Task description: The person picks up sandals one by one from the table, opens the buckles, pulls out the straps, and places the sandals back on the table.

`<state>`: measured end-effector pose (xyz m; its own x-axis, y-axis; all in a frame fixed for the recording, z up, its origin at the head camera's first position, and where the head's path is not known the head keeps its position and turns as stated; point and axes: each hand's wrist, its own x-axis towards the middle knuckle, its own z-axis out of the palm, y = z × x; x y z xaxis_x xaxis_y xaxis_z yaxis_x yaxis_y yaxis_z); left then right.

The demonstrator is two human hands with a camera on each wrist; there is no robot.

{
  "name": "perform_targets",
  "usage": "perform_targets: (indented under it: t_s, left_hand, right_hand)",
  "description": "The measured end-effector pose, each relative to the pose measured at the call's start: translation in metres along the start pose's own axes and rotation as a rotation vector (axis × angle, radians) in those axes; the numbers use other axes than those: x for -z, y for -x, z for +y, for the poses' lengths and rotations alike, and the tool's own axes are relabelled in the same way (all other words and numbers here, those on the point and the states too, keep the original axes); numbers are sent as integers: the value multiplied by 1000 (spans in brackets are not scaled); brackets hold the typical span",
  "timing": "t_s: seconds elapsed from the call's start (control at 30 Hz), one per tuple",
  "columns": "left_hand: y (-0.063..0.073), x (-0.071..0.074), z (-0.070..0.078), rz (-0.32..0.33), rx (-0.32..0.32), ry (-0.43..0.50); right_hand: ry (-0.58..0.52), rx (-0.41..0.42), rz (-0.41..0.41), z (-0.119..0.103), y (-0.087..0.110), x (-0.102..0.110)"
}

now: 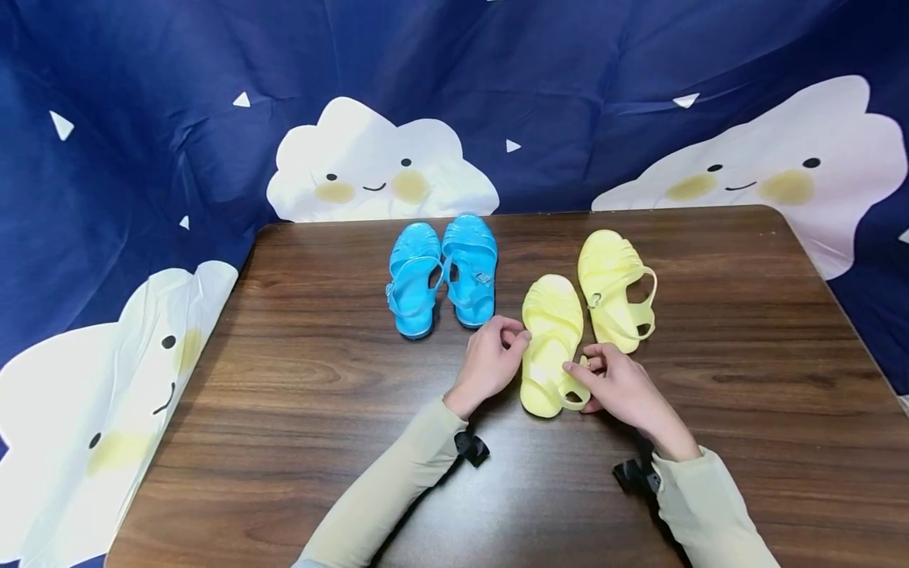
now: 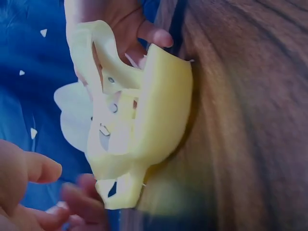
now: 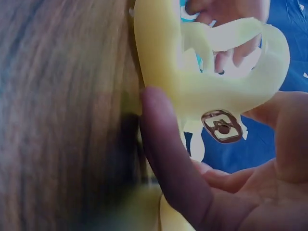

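In the head view a yellow sandal (image 1: 543,359) lies on the table, toe pointing away. My right hand (image 1: 625,390) is at its right side, thumb and fingers about the ankle strap. The right wrist view shows a metal buckle (image 3: 222,126) on that strap, the thumb (image 3: 269,108) at the strap and one finger along the sole's side. My left hand (image 1: 491,355) is beside the sandal's left edge, fingers loosely bent and holding nothing. Its fingertips (image 2: 50,171) appear close to the strap in the left wrist view; contact is unclear.
The other yellow sandal (image 1: 614,288) lies to the right and farther back. A pair of blue sandals, left (image 1: 414,284) and right (image 1: 471,268), stands left of the yellow ones. The brown wooden table (image 1: 298,442) meets a blue cloud-print cloth (image 1: 554,71) behind.
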<state>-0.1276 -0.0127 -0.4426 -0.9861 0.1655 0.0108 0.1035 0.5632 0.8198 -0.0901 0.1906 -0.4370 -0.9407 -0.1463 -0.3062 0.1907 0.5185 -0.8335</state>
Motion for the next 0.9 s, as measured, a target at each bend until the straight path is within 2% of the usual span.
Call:
perform_targets:
  t_s: [0.1,0.2,0.3,0.47,0.67,0.9]
  left_hand:
    - [1,0,-3,-92,69,-1]
    - [2,-1,-6,-204,155,77]
    - [3,-2,-7,-270,230,163]
    - [1,-3,-6,-301,268,218]
    - [-2,-4,-6,-341,299,327]
    - [-4,-6,-5,-377,356,381]
  right_hand:
    - [-46,-22,-21,2,-1,-1]
    - [-108,-21,-54,2,-2,-3]
    - [-178,-16,-94,3,-4,-6]
    - [-260,-33,-135,0,-4,-9]
    - [-250,-51,-125,-5,-4,-12]
    - [-277,-68,-139,-5,-5,-12]
